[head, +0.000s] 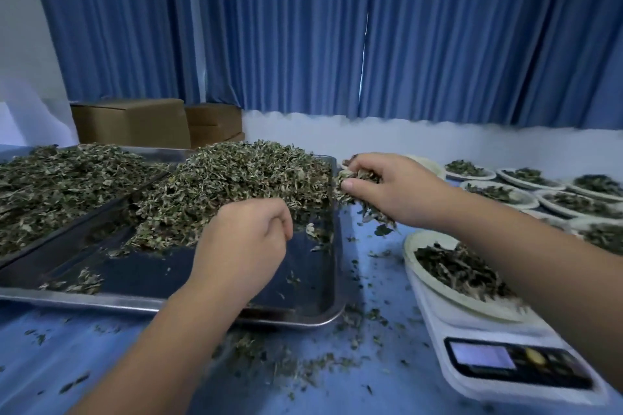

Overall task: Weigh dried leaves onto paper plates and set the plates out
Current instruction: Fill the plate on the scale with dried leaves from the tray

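Dried leaves heaped on the paper plate, nearest of all, seated on the white scale under the right forearm. Display lit but too blurred to read. Loose crumbs strewn over the blue table between the two forearms.

Next out, left hand: over the bare near part of the steel tray, fingers curled in towards the palm, nothing visible inside. Impossible to say whether holding leaves or closed on nothing.

Further out and to its right, right hand: thumb and fingers clamped round a clump of leaves, strands hanging beneath, just past the tray's right edge and beside the big heap. Hands well apart, not touching.

Deciding relation: plate on the scale nearer to the body than the right hand and slightly to its right, well away from the left hand. Right hand clearly the closer one, so probably a short pull back towards the body, then release above the plate. Round plate, no long axis, hence no turn of the wrist called for. Likely risk: bits dropping onto the table on the way.

Beyond and to the right of the right hand, filled plates set out in rows. Beyond the left hand, second tray of leaves, then cardboard boxes and blue curtains.
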The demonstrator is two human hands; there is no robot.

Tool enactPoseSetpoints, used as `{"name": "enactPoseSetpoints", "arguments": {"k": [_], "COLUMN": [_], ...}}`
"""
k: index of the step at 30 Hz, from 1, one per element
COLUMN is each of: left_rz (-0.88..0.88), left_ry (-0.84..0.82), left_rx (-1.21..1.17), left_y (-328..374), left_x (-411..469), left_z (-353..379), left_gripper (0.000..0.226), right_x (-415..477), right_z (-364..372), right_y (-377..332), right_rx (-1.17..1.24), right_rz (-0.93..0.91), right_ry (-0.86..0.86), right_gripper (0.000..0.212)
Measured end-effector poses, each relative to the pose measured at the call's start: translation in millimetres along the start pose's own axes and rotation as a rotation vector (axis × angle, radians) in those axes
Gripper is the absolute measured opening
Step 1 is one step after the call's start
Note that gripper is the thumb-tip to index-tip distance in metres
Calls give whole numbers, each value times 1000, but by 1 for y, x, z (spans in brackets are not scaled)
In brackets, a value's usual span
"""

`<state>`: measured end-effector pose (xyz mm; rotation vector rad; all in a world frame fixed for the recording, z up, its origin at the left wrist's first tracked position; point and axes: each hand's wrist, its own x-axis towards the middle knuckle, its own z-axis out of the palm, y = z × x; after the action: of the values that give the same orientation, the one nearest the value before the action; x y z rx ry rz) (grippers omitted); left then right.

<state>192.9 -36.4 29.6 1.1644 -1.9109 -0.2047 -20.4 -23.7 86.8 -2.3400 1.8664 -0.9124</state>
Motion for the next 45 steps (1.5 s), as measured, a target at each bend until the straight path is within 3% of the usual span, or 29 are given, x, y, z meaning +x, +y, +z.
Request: {"name": "enactPoseSetpoints", "arguments": {"k": [5,9,16,20,23,28,34,41,45], "left_rz": [96,57,-111,-119,-105,-112,-106,-96,-101], "left_ry": [-153,-183,-146,-164,-174,-198,-192,-189,-196], "left_rx": [-123,-195,53,167,200,217,222,212,222], "left_y": [32,68,82,71,69,70,69,69,69], "left_x": [-7,1,10,4,4,5,5,1,0], "left_z": [19,44,82,84,85,89,90,91,93], "left_gripper": [41,41,37,35,36,36,37,37,37], "right_x": [-54,-80,-87,-84,-87,-92,-112,-144,-153], "right_z": [-40,-64,-78,-70,-66,-68,-68,-62,-58], "right_y": [29,51,85,95,103,109,110,124,131], "right_rx": [68,65,-75,-223,-196,-104,144,179,186], "right_rz": [76,115,148,111,120,133,155,227,278], "right_ry": [22,71,63,-96,-153,-32,271,499,509], "right_gripper": [16,14,19,29,32,31,10,25,29]}}
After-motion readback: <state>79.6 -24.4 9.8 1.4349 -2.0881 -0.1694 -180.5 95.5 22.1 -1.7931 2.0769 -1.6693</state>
